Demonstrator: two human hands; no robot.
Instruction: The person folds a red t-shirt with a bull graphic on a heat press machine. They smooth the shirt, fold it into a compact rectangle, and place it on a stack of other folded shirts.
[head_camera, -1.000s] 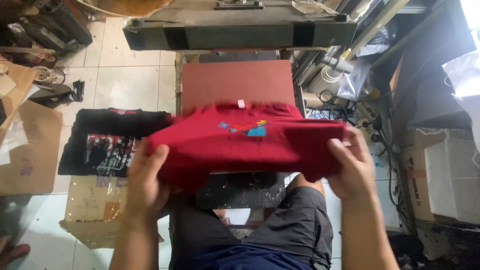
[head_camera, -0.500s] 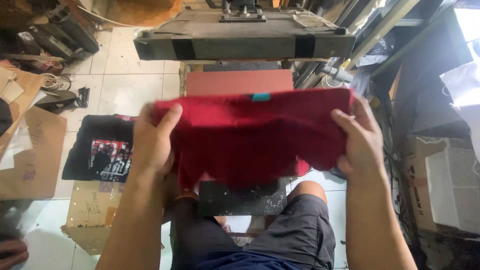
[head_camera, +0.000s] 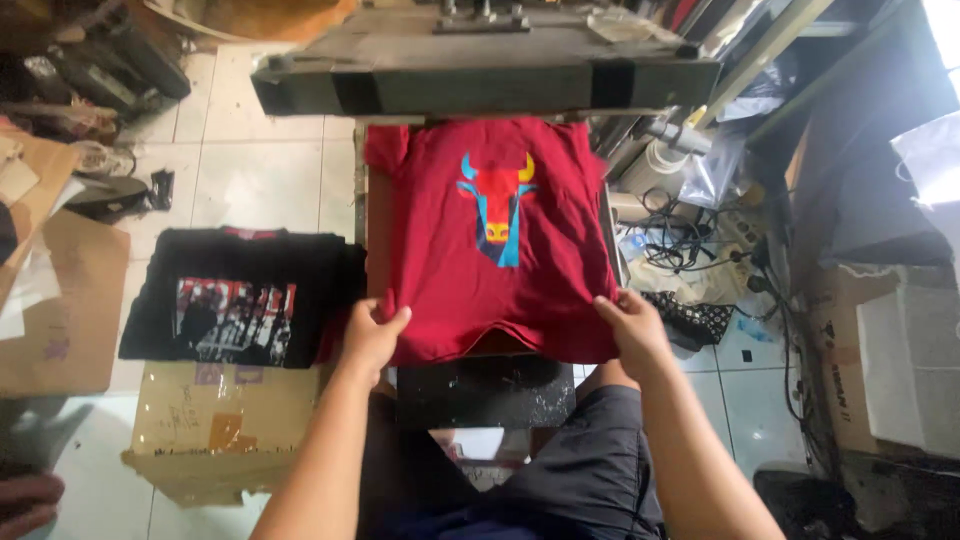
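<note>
A red T-shirt (head_camera: 440, 260) with a blue, red and yellow bull-head print lies spread flat on the lower plate of a heat press (head_camera: 375, 240), collar away from me. My left hand (head_camera: 372, 335) pinches its near left hem. My right hand (head_camera: 630, 328) pinches the near right hem. The grey upper plate of the press (head_camera: 480, 75) is raised above the shirt's collar end.
A black printed T-shirt (head_camera: 235, 298) lies on a cardboard box (head_camera: 215, 420) to the left. Cables and a power strip (head_camera: 700, 245) clutter the right side, beside cardboard boxes (head_camera: 880, 350). Flat cardboard (head_camera: 60, 300) lies far left on the tiled floor.
The red shirt was bunched and held up in both hands; now it is laid out flat on the press plate with the print facing up, both hands at its near hem.
</note>
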